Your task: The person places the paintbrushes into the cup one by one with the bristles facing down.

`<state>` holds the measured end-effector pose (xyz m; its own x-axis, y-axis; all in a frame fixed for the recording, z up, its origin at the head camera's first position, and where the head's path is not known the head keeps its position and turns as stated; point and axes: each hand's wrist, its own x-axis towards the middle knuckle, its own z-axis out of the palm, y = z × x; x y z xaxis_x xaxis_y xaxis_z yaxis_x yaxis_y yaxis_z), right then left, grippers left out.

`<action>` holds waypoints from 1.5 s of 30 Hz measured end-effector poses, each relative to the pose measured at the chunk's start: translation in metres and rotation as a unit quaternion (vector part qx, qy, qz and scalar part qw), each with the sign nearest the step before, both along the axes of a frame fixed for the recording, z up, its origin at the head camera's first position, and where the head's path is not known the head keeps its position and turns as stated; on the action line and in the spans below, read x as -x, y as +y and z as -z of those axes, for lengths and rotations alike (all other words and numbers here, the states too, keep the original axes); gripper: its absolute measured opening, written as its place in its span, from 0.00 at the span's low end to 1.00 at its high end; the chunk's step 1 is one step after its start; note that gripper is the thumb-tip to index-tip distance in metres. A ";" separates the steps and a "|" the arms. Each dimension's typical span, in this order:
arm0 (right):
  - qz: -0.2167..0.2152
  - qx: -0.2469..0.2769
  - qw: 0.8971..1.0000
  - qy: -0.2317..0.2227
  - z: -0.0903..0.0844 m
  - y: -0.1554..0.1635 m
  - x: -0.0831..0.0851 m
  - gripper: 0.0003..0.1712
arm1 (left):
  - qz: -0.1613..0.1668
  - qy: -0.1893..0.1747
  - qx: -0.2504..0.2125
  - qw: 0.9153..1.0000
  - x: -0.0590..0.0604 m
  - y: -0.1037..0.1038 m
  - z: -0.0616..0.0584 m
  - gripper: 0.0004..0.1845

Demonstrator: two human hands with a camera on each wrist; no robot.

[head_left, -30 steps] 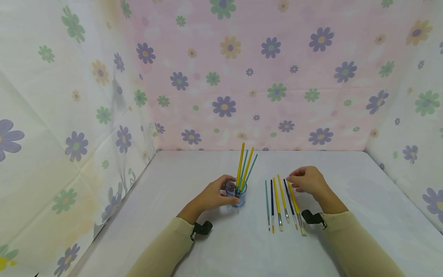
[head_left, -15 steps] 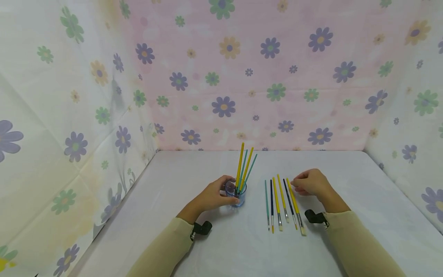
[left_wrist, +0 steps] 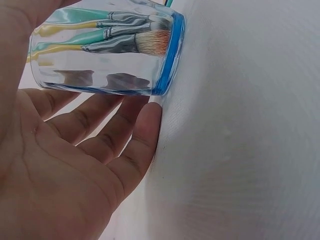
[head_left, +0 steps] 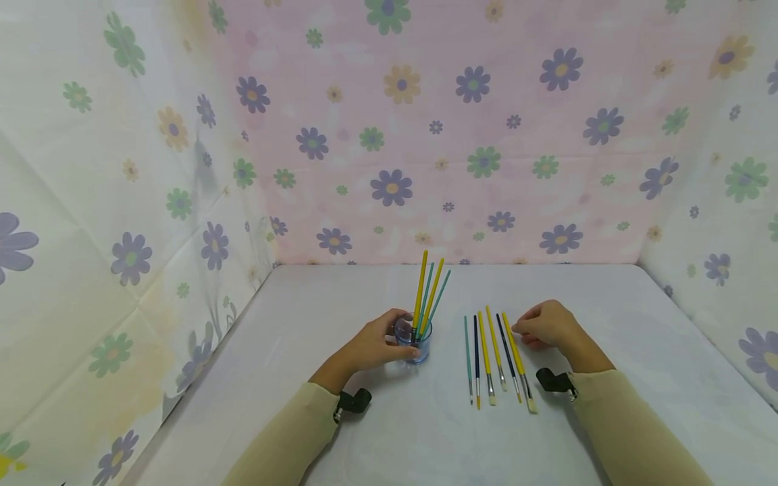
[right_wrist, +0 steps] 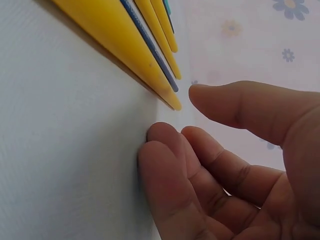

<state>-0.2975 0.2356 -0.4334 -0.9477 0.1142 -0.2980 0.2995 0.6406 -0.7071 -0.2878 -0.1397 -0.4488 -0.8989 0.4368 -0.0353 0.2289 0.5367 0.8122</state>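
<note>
A clear cup with a blue rim (head_left: pixel 414 339) stands on the white table (head_left: pixel 328 304), and my left hand (head_left: pixel 372 348) grips it from the left. Several yellow and teal brushes (head_left: pixel 427 289) stand in it, bristles down (left_wrist: pixel 145 44). The left wrist view shows the fingers (left_wrist: pixel 100 125) curled round the cup (left_wrist: pixel 105 75). To the right, several brushes (head_left: pixel 486 354) lie side by side, handles pointing away. My right hand (head_left: pixel 545 325) rests on the table at the far tip of the rightmost yellow brush (head_left: pixel 517 359). Its fingers (right_wrist: pixel 190 170) are curled, the thumb apart, with the brush tip (right_wrist: pixel 167 97) just beyond them, not held.
Flowered cloth walls close in the table at the back (head_left: pixel 462 169), left (head_left: pixel 121 202) and right (head_left: pixel 717 202). A bare white tabletop lies in front of the cup and behind the row of brushes.
My right hand has sunk and drawn slightly nearer, down to the table by the tip of the rightmost yellow brush. The left hand and cup have stayed in place.
</note>
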 end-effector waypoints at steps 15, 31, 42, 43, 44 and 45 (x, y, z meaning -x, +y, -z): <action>-0.021 -0.005 1.000 -0.015 0.000 0.007 0.000 0.24 | 0.003 0.000 0.011 1.000 0.000 0.001 0.000 0.37; -0.065 -0.034 0.997 -0.017 0.005 -0.004 -0.002 0.19 | 0.002 -0.005 0.018 1.000 0.002 0.000 0.003 0.38; -0.076 -0.015 0.997 -0.024 0.003 0.003 -0.002 0.17 | -0.003 -0.007 0.018 1.000 0.002 0.000 0.004 0.39; -0.074 -0.018 0.997 -0.025 0.002 0.004 -0.002 0.18 | -0.003 -0.007 0.018 1.000 0.002 0.000 0.004 0.39; -0.073 -0.022 0.997 -0.025 0.001 0.003 -0.003 0.18 | -0.004 -0.007 0.018 1.000 0.002 0.001 0.004 0.39; -0.074 -0.027 0.997 -0.024 0.001 0.003 -0.003 0.19 | -0.004 -0.007 0.018 1.000 0.002 0.001 0.004 0.39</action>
